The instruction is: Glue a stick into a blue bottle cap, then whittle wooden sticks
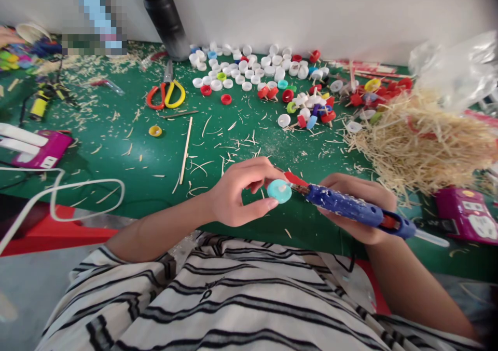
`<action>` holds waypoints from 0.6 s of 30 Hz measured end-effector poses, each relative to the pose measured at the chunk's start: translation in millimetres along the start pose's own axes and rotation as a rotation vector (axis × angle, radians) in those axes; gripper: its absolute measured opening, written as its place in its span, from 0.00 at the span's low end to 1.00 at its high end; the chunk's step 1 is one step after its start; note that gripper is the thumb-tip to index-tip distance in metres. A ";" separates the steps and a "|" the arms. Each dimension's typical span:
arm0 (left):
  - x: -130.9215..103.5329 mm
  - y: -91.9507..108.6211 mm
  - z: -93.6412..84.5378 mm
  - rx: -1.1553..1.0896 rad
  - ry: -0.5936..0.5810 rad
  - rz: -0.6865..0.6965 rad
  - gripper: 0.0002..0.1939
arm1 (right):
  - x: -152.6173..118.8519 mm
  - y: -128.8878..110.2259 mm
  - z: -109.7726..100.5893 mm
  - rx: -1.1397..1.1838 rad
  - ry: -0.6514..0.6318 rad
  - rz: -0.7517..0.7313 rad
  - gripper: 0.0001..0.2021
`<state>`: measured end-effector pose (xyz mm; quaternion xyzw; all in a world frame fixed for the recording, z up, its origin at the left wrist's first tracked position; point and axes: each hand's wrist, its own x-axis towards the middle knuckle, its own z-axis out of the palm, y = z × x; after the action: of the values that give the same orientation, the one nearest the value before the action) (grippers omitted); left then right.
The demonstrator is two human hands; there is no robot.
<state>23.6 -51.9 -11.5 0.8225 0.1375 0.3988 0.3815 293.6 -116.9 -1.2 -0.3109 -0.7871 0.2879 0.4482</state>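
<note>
Left grip: in the head view, your left grip [243, 191] is closed on a light-blue cap [277, 194], pinched between thumb and fingers above the worktop [150, 156].
Right grip: your right grip [361, 188] is wrapped around the blue glue gun [346, 204]; a glue stick [431, 238] projects from its rear.
Nozzle: it points at the cap's right side, beside a pale blob; you cannot confirm contact.
Step in hand: you appear to be applying glue to the cap.
Next move: this likely calls for a still cap, a controlled bead, and fingertips clear of the hot nozzle.
Wooden stick: a loose stick [185, 151] lies beyond your left forearm.
Capped sticks: joined pieces [305, 112] lie beyond your grips, beside loose caps [249, 71].
</note>
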 end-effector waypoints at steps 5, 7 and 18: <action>1.1 0.4 -0.4 -0.009 -0.008 -0.001 0.13 | 1.6 -1.5 0.0 0.010 -0.012 0.000 0.09; 1.6 0.6 -0.9 -0.010 -0.009 0.006 0.13 | 1.1 -1.3 -0.2 0.011 -0.013 0.006 0.08; 1.9 2.5 -2.6 -0.010 -0.002 0.001 0.13 | -1.0 -0.8 0.3 0.021 0.015 0.009 0.08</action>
<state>22.7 -51.3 -7.6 0.8210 0.1347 0.3987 0.3858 293.6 -118.3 -1.3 -0.3118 -0.7792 0.2958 0.4563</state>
